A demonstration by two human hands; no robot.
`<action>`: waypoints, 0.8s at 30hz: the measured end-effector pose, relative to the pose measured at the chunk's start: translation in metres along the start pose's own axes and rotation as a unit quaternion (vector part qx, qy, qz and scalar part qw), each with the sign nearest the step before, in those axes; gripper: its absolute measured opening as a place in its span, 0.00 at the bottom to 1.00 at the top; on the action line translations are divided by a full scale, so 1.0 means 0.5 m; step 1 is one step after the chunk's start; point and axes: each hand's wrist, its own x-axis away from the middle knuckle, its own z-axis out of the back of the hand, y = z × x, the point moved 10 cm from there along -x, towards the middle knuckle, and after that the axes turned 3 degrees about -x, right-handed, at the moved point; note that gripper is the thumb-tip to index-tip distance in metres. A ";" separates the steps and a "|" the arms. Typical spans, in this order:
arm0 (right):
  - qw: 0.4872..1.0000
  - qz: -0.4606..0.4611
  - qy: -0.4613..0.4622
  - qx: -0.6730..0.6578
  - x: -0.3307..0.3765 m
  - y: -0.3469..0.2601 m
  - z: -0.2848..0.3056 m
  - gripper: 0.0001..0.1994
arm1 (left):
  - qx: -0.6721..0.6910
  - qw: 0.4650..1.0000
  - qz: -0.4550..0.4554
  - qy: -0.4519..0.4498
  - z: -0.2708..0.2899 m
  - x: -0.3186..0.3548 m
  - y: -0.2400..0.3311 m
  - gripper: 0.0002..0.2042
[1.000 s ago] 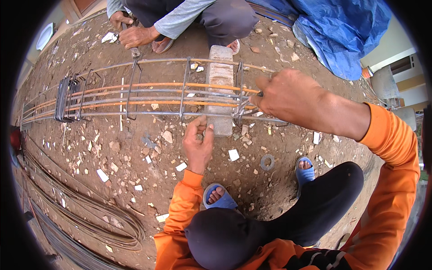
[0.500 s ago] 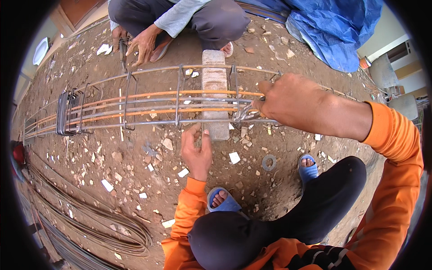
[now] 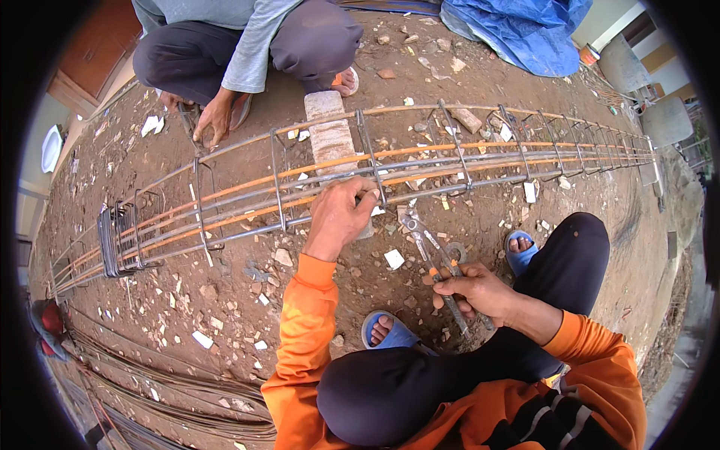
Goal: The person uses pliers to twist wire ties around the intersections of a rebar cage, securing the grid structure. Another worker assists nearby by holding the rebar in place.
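A long cage of steel rebar (image 3: 315, 196), its bars tied through square stirrups, runs across the view in front of me. My left hand (image 3: 339, 216) is closed on its near bar, beside a stirrup (image 3: 370, 154); the fingertips are partly hidden. Lower right, near my knee, my right hand (image 3: 480, 294) holds a pair of pincers (image 3: 430, 244) by the handles. Their jaws point up toward the cage and are apart from it. Beneath the cage lies a pale block (image 3: 330, 135), just beyond my left hand.
Another person squats across the cage; that person's hand (image 3: 216, 118) is near a dark tool (image 3: 186, 120). Spare stirrups (image 3: 116, 240) are bunched at the cage's left end. Bundled long rods (image 3: 180, 397) lie lower left, a blue tarp (image 3: 517, 34) at the back. Stone and tile bits litter the dirt.
My right hand has drawn the pincers back from the cage, down toward my knee. My left hand has moved up onto the near bar. The view has shifted, showing more of the cage's right end.
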 end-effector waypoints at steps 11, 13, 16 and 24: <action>0.948 -0.042 -0.165 -0.267 -0.042 0.019 -0.149 0.27 | 0.097 0.990 0.099 -0.022 -0.035 -0.029 -0.021 0.12; 0.938 -0.044 -0.178 -0.294 -0.043 0.016 -0.155 0.28 | 0.123 0.983 0.132 -0.023 -0.044 -0.027 -0.046 0.11; 0.928 -0.044 -0.193 -0.317 -0.044 0.007 -0.155 0.28 | 0.135 0.979 0.154 -0.024 -0.051 -0.029 -0.053 0.10; 0.926 -0.011 -0.185 -0.328 -0.070 0.015 -0.143 0.17 | 0.154 0.974 0.164 -0.012 -0.054 -0.027 -0.057 0.08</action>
